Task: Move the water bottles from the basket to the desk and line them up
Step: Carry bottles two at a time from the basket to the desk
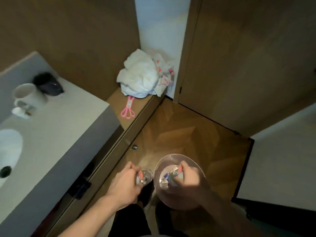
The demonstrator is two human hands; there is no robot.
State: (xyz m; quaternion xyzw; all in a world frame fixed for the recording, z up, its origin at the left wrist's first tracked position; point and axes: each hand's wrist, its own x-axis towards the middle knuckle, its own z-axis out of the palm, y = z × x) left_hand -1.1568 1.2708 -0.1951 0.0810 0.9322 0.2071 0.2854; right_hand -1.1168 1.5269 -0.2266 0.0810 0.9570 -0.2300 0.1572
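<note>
Clear plastic bottles fill both my hands: left hand (125, 184) grips one clear plastic water bottle (145, 177) beside the round translucent basket (172, 157); right hand (189, 178) grips another bottle (168, 178) inside it.

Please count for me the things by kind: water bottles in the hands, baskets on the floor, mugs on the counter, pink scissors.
Water bottles: 2 (left hand holds one, right hand holds one)
Basket: 1
Mug: 1
Pink scissors: 1
Total: 5

Nothing here can be read. The bottle (165, 179) in the basket (172, 158) carries a blue label, and the bag (164, 72) in the far corner has red marks, all too blurred.
</note>
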